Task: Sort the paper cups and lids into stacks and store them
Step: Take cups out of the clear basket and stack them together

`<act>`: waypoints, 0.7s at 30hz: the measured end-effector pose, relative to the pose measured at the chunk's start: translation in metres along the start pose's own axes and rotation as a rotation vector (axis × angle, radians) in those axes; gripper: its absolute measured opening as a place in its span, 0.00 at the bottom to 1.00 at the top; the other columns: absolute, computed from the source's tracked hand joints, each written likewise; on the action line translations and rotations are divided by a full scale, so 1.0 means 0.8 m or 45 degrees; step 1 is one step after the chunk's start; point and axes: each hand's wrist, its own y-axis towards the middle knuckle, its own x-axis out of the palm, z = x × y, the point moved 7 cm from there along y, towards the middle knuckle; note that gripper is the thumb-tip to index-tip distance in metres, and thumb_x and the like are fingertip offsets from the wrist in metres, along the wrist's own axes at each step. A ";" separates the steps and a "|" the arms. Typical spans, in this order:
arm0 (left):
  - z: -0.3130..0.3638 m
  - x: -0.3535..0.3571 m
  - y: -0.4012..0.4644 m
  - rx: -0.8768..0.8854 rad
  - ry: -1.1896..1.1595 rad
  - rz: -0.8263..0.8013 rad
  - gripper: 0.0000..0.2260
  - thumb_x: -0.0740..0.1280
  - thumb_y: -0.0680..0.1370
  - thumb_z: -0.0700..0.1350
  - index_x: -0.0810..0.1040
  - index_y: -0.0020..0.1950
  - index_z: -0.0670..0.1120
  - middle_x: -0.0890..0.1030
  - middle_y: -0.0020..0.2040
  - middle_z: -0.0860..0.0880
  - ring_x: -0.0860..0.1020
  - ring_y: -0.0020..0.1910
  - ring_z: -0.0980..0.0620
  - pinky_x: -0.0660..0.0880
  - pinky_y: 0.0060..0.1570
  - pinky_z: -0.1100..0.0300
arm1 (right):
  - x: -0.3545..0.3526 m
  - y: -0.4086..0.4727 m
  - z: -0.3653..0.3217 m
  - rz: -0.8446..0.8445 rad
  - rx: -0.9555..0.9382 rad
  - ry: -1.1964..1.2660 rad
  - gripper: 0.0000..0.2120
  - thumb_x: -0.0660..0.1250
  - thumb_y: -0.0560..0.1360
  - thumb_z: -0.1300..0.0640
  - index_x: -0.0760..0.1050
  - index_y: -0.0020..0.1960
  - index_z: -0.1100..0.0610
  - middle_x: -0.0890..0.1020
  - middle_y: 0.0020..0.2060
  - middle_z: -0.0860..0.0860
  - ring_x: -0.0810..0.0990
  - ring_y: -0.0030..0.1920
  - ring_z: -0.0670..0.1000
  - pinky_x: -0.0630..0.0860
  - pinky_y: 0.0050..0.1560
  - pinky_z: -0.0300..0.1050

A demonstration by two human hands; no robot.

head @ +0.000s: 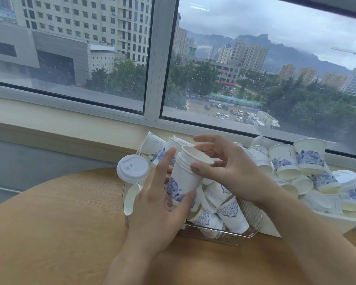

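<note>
1. Stacking is in hand: the left hand [156, 204] grips a nested stack of white paper cups with blue flower print [184, 177], held above the clear plastic basket [220, 236] on the round wooden counter [56, 219].
2. The right hand [224, 167] pinches the stack's top rim with its thumb, its other fingers spread.
3. Next, probably, another loose cup needs seating squarely (rims aligned).
4. A white plastic lid [132, 168] and tumbled cups in the white tray [337, 220] crowd close.

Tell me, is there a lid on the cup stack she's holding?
No, the top cup of the held stack shows an open mouth, gripped by the left hand and right hand.
</note>
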 end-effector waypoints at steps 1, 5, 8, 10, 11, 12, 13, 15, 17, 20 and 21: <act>0.001 0.000 0.000 0.009 0.004 -0.005 0.41 0.78 0.75 0.51 0.60 0.80 0.69 0.79 0.60 0.62 0.79 0.58 0.60 0.81 0.53 0.55 | 0.002 -0.002 0.001 -0.012 -0.001 -0.017 0.29 0.77 0.69 0.39 0.75 0.68 0.40 0.84 0.60 0.41 0.82 0.62 0.41 0.78 0.57 0.37; 0.006 -0.001 0.001 0.035 0.005 -0.014 0.41 0.78 0.75 0.49 0.59 0.79 0.73 0.78 0.63 0.62 0.80 0.60 0.59 0.82 0.54 0.51 | 0.007 -0.006 0.003 -0.045 -0.010 -0.040 0.29 0.77 0.70 0.40 0.74 0.70 0.41 0.84 0.61 0.39 0.81 0.64 0.40 0.76 0.63 0.41; 0.007 -0.004 0.000 0.042 0.013 -0.022 0.39 0.78 0.75 0.49 0.61 0.78 0.73 0.77 0.62 0.63 0.79 0.60 0.60 0.81 0.54 0.54 | 0.008 -0.005 0.004 -0.082 -0.020 -0.040 0.27 0.76 0.74 0.40 0.74 0.71 0.42 0.83 0.62 0.38 0.80 0.65 0.39 0.75 0.65 0.41; 0.007 -0.008 0.001 0.053 0.032 -0.037 0.38 0.78 0.75 0.49 0.63 0.77 0.72 0.77 0.61 0.62 0.78 0.59 0.60 0.80 0.51 0.58 | 0.009 -0.003 0.006 -0.119 -0.019 -0.039 0.24 0.71 0.77 0.39 0.73 0.72 0.41 0.83 0.64 0.39 0.79 0.66 0.40 0.76 0.66 0.42; 0.007 -0.011 0.002 0.059 0.046 -0.042 0.38 0.79 0.75 0.48 0.64 0.76 0.71 0.77 0.61 0.62 0.78 0.59 0.60 0.79 0.49 0.60 | 0.009 -0.001 0.006 -0.113 -0.022 -0.034 0.23 0.69 0.79 0.38 0.73 0.72 0.41 0.82 0.65 0.40 0.79 0.66 0.40 0.76 0.65 0.41; 0.006 -0.015 0.004 0.058 0.054 -0.041 0.37 0.79 0.75 0.47 0.64 0.75 0.71 0.77 0.61 0.62 0.77 0.59 0.61 0.78 0.46 0.63 | 0.006 0.002 0.005 -0.073 -0.032 -0.038 0.22 0.66 0.80 0.37 0.73 0.71 0.41 0.82 0.64 0.40 0.79 0.66 0.40 0.76 0.64 0.40; 0.004 -0.021 0.006 0.051 0.054 -0.030 0.37 0.79 0.75 0.47 0.65 0.75 0.71 0.77 0.61 0.62 0.77 0.59 0.62 0.78 0.45 0.64 | 0.001 0.007 0.005 0.002 -0.048 -0.062 0.21 0.65 0.80 0.37 0.74 0.71 0.42 0.82 0.63 0.40 0.80 0.64 0.40 0.76 0.62 0.39; -0.001 -0.039 0.009 0.026 0.053 0.016 0.37 0.78 0.74 0.47 0.65 0.75 0.70 0.77 0.61 0.63 0.76 0.59 0.64 0.77 0.48 0.66 | -0.010 0.017 0.004 0.179 -0.077 -0.167 0.19 0.66 0.80 0.39 0.78 0.67 0.44 0.83 0.59 0.39 0.81 0.59 0.39 0.77 0.56 0.38; -0.005 -0.063 0.012 0.012 0.091 0.088 0.38 0.77 0.74 0.48 0.64 0.76 0.70 0.76 0.61 0.64 0.76 0.59 0.65 0.73 0.49 0.68 | -0.013 0.030 0.007 0.278 -0.085 -0.299 0.14 0.70 0.80 0.43 0.81 0.64 0.45 0.84 0.55 0.38 0.81 0.55 0.39 0.74 0.51 0.37; -0.019 -0.091 0.015 -0.032 0.088 0.171 0.37 0.77 0.74 0.47 0.65 0.76 0.70 0.76 0.62 0.67 0.76 0.58 0.67 0.74 0.44 0.67 | -0.002 0.048 0.017 0.280 -0.070 -0.458 0.12 0.72 0.80 0.45 0.83 0.62 0.46 0.84 0.54 0.37 0.80 0.53 0.39 0.71 0.51 0.37; -0.024 -0.097 0.015 -0.054 0.078 0.189 0.37 0.77 0.75 0.46 0.66 0.76 0.70 0.76 0.62 0.67 0.77 0.58 0.67 0.76 0.45 0.65 | 0.003 0.053 0.019 0.273 -0.064 -0.498 0.12 0.71 0.80 0.46 0.83 0.62 0.46 0.84 0.54 0.38 0.80 0.53 0.40 0.71 0.53 0.39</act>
